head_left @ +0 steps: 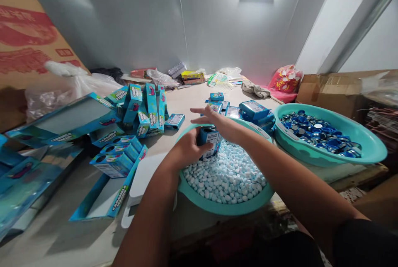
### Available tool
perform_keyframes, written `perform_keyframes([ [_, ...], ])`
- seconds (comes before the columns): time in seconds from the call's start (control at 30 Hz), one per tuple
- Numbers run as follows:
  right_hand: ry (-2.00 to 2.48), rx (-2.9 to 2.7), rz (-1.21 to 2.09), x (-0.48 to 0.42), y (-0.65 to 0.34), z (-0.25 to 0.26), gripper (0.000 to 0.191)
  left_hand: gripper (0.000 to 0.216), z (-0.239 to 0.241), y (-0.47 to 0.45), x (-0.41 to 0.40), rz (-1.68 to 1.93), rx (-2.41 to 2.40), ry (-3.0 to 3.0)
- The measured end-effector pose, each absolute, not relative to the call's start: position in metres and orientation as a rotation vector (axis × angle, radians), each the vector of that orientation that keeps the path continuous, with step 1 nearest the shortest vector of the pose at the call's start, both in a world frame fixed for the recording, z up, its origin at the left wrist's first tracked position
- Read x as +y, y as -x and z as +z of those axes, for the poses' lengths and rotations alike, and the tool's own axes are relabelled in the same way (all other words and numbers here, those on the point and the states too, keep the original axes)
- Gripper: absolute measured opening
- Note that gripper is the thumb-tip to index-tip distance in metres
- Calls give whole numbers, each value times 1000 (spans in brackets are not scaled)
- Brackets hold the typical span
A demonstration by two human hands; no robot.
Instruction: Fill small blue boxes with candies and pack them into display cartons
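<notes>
My left hand [187, 147] is wrapped round a small blue box [210, 139], holding it upright over a teal basin [224, 207] filled with pale blue-white candies [228, 175]. My right hand [214, 122] lies flat across the top of that box with its fingers stretched out to the left. Both forearms reach in from the bottom of the view. Several more small blue boxes [255, 109] sit just behind the basin.
A second teal basin [367, 151] at the right holds blue round caps [320, 134]. Blue boxes [146, 109] stand heaped at the left, with blue display trays [107, 194] and a white tray [141, 180]. Cardboard cartons, plastic bags and a cloth line the far edge.
</notes>
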State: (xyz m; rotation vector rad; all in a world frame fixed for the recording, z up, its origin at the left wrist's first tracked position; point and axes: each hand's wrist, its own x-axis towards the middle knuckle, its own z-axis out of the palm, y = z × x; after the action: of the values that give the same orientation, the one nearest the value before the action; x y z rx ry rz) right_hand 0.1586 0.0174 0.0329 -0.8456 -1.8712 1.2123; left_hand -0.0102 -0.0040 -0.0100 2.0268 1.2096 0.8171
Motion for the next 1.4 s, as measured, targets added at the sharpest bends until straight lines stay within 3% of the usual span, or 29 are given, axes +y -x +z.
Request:
perform_keyframes([
  [0.1,1014,-1855,735,24,-164,35,42,45,-9,9,-6,918,1137,-1965],
  [0.17,1175,-1939,435,27,-168,37,21,50,-10,8,-7,1020,1090,-1902],
  [0.23,1237,-2058,269,26,-170,39,13,57,-10,9,-8,1119,1079,-1892],
  [0.7,1191,-2038,160,33,-174,34,28,57,-7,13,-8,1219,1226,-2191],
  [1.13,1302,-2105,91,17,-163,38,25,58,-6,13,-9,1181,1233,-2201],
  [1.4,1004,-1933,285,6,-145,31,18,42,-7,7,-11,1262,1345,-2202],
])
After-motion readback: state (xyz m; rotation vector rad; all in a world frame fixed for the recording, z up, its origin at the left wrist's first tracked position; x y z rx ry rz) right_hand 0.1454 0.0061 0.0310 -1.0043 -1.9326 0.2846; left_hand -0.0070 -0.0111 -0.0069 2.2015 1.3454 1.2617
